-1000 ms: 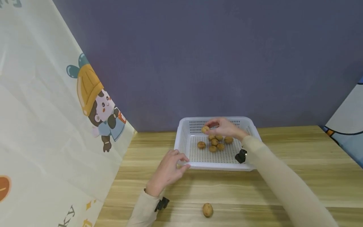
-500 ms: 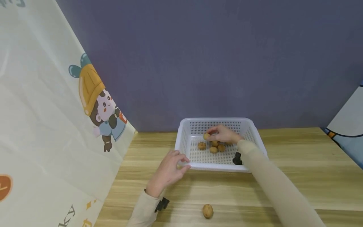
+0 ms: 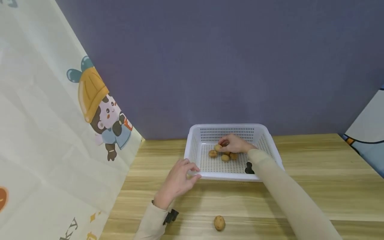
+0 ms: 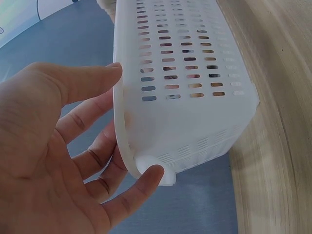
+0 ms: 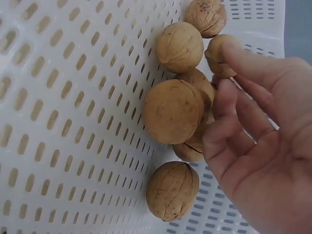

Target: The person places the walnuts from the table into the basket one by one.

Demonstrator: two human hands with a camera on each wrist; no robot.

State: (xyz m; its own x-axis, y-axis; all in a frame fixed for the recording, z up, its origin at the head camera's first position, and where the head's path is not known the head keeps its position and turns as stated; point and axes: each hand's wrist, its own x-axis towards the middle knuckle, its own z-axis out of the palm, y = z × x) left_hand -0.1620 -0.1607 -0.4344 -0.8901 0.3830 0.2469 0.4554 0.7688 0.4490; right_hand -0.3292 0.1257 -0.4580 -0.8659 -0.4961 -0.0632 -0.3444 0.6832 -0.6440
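A white perforated plastic basket (image 3: 228,176) stands on the table against the dark backdrop. My left hand (image 3: 176,181) pinches its rim at the near left corner; in the left wrist view the thumb (image 4: 95,80) lies on one side of the rim, fingers on the other. Inside the basket, my right hand (image 3: 235,144) holds a walnut (image 5: 220,54) between thumb and fingertips, low over the floor. Several loose walnuts (image 5: 173,111) are clustered beside and under that hand, partly hidden by it in the head view. Another walnut (image 3: 219,223) lies on the table in front of the basket.
The wooden table (image 3: 315,186) extends to both sides of the basket. Behind it rises a dark blue-grey panel (image 3: 228,66). A white printed sheet (image 3: 45,116) with a cartoon figure hangs at the left. Black wrist mounts (image 3: 171,216) are strapped over the beige sleeves.
My right hand has lowered the walnut from near the basket's back wall toward the other walnuts on its floor. The left hand stays on the rim.
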